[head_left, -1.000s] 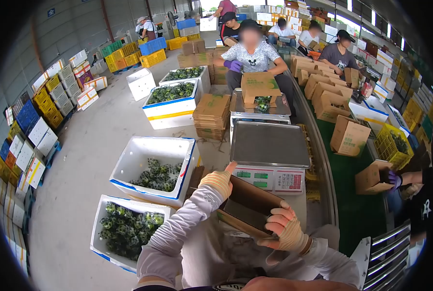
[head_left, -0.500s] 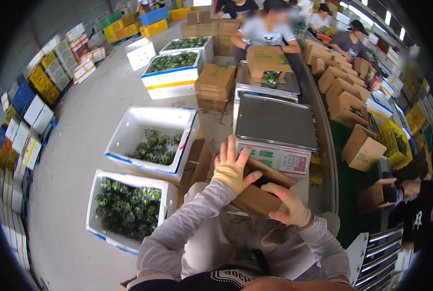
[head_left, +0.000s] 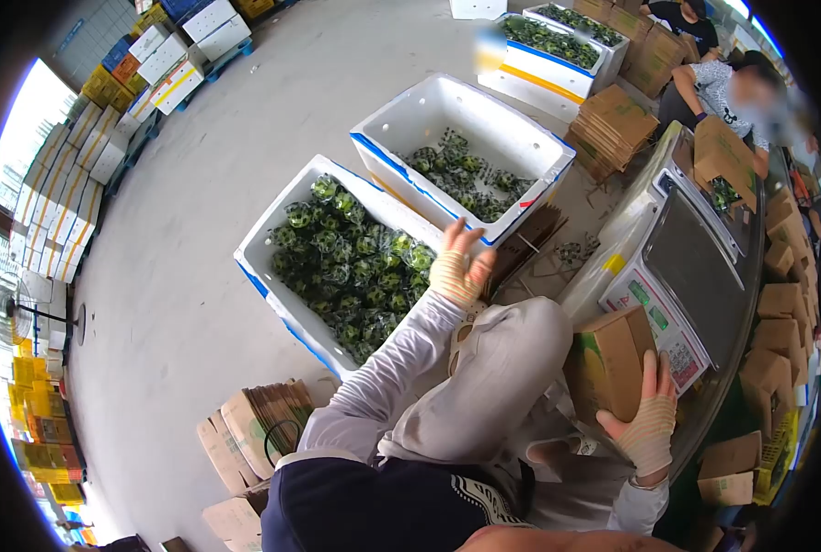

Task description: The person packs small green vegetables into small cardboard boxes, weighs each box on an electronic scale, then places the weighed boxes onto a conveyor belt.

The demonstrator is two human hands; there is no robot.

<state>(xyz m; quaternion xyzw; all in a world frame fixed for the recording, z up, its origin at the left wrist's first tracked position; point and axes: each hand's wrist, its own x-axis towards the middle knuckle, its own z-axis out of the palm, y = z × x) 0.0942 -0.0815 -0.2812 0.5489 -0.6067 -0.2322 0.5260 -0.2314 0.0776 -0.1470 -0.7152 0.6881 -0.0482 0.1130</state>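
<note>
My right hand (head_left: 648, 423) grips the side of a small brown cardboard box (head_left: 604, 363), which stands tilted by my knee, against the front of a digital scale (head_left: 696, 267). My left hand (head_left: 461, 267) is raised with its fingers apart, holding nothing. It hangs near the right-hand corner of a white foam box (head_left: 254, 235) with blue tape on its rim. Inside lies a heap of small dark green bundles (head_left: 355, 267) in clear plastic. Behind it, a second white foam box (head_left: 443, 92) holds fewer of the same bundles.
Flattened cardboard boxes (head_left: 272, 419) are stacked at my lower left, with another stack (head_left: 613, 129) farther off. A co-worker (head_left: 723, 92) sits across the scales with a cardboard box. More cardboard boxes (head_left: 783, 317) line the right. A fan (head_left: 24, 308) stands far left.
My view has swung left. My left hand has let go of the cardboard box and moved over to the filled foam box. My right hand still holds the cardboard box.
</note>
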